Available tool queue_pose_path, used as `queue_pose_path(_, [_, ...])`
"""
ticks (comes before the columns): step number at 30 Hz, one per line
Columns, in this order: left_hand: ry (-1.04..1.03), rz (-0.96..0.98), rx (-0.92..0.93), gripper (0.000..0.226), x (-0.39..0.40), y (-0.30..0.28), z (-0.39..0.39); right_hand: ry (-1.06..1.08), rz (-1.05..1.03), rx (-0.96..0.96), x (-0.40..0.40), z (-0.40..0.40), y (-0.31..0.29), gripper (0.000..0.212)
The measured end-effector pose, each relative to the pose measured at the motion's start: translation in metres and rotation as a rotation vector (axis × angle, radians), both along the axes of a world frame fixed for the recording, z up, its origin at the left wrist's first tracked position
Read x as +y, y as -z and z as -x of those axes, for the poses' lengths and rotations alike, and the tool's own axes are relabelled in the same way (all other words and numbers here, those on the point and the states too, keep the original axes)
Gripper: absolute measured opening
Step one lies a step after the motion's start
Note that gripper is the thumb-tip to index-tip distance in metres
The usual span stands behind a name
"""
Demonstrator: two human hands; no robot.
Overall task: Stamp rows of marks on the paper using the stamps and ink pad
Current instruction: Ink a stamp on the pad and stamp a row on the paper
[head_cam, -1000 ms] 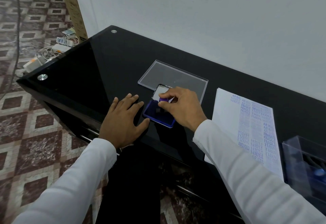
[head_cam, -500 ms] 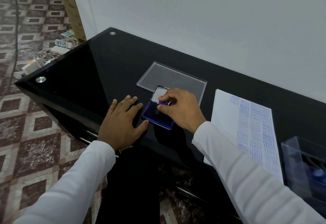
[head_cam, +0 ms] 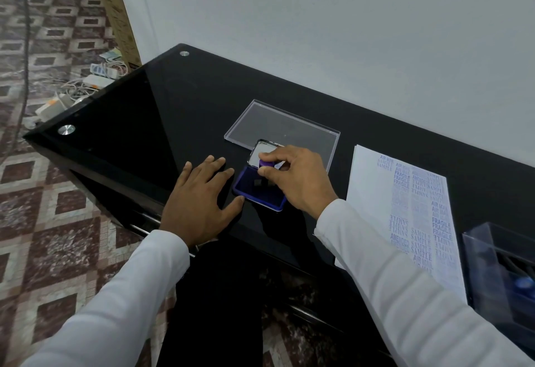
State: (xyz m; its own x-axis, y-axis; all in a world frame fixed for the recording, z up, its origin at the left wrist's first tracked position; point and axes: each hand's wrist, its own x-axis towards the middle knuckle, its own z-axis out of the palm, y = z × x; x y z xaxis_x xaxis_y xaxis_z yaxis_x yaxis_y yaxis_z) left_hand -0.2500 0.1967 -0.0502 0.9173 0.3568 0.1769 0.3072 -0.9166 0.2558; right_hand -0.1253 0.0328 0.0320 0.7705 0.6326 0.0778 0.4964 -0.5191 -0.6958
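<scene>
left hand [head_cam: 199, 197] flat, fingers spread | right hand [head_cam: 295, 180] pinching (fingers curled)

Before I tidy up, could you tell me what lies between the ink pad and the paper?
In the head view, only the right hand and its sleeve, over bare black table.

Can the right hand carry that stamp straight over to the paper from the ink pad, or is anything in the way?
Probably yes. The right hand pinches the purple stamp over the ink pad, and the paper lies just to its right with only bare tabletop between. The clear box sits beyond the paper.
</scene>
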Motion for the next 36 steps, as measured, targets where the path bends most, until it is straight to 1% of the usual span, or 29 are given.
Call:
queue_pose_path(4, [0.001, 0.002, 0.002, 0.081, -0.0001, -0.0007, -0.0001, -0.015, 0.001, -0.007, -0.0018, 0.0005, -0.0023, 0.029])
queue_pose_path(10, [-0.005, -0.01, 0.001, 0.079, 0.0001, 0.0014, 0.0001, -0.056, 0.012, 0.001, -0.0036, 0.0026, -0.0074, 0.02])
queue_pose_path(14, [-0.002, -0.012, 0.022, 0.076, 0.0012, 0.0019, -0.0016, -0.038, -0.006, 0.019, -0.0026, 0.0027, -0.0059, 0.02])
queue_pose_path(19, [-0.003, -0.011, 0.01, 0.078, -0.0001, 0.0004, -0.0005, -0.017, -0.014, 0.004, -0.0031, 0.0029, -0.0057, 0.027])
queue_pose_path(25, [-0.003, 0.005, 0.023, 0.079, -0.0012, -0.0031, -0.0007, -0.008, -0.011, 0.008, -0.0034, 0.0029, -0.0062, 0.029])
queue_pose_path(36, [0.001, -0.002, 0.007, 0.081, -0.0004, -0.001, -0.0002, -0.041, -0.017, 0.033, -0.0037, 0.0046, -0.0053, 0.02])
